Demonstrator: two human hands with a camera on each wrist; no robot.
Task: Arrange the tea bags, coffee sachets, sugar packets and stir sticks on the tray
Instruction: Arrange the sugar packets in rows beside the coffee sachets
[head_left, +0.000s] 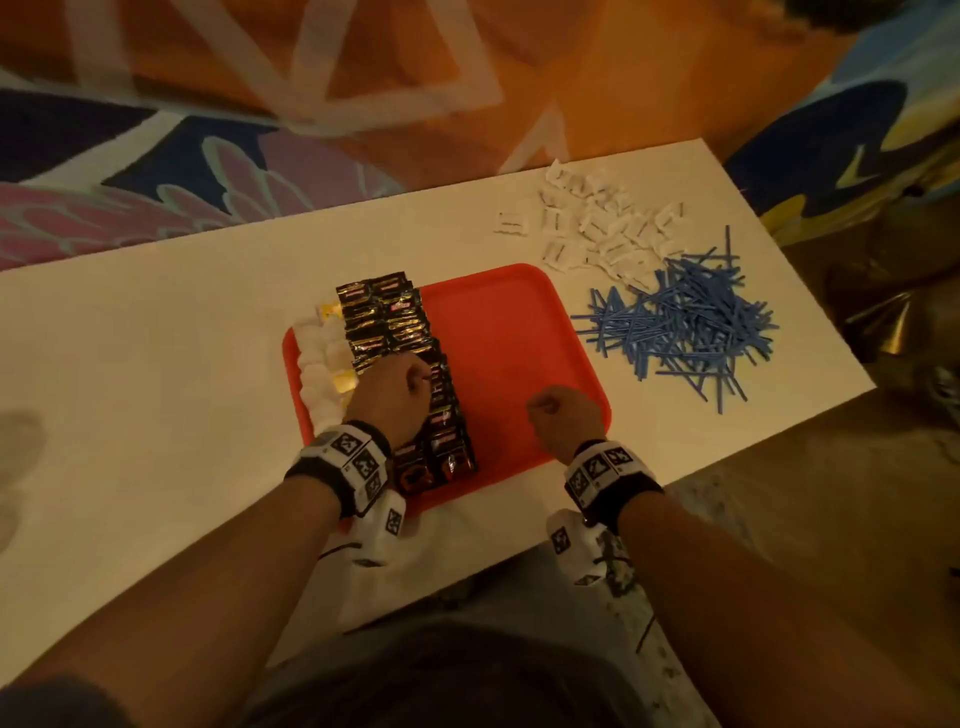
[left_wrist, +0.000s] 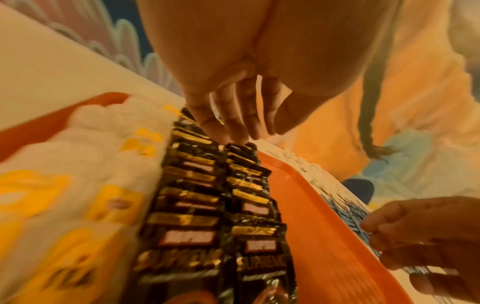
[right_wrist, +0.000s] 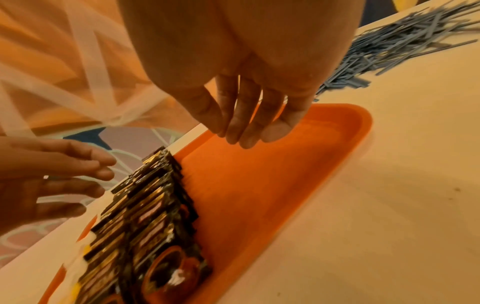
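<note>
From the head view, a flat orange-red plastic tray (head_left: 519, 332) sat on the white table (head_left: 156, 364). Its left side held a column of white tea bags with yellow tags (head_left: 322, 364) and, just beside them, two overlapping rows of black-and-gold coffee sachets (head_left: 384, 317); the right half was bare. Off the tray lay a heap of white sugar packets (head_left: 597, 223) and a loose pile of blue stir sticks (head_left: 680, 322), near the table's right edge.

In the left wrist view, the left hand (left_wrist: 233, 115) hung with fingers loosely extended, fingertips (left_wrist: 233, 137) at the sachets — holding nothing.

In the right wrist view, the right hand (right_wrist: 246, 119) hovered relaxed and empty over the tray's bare floor.
</note>
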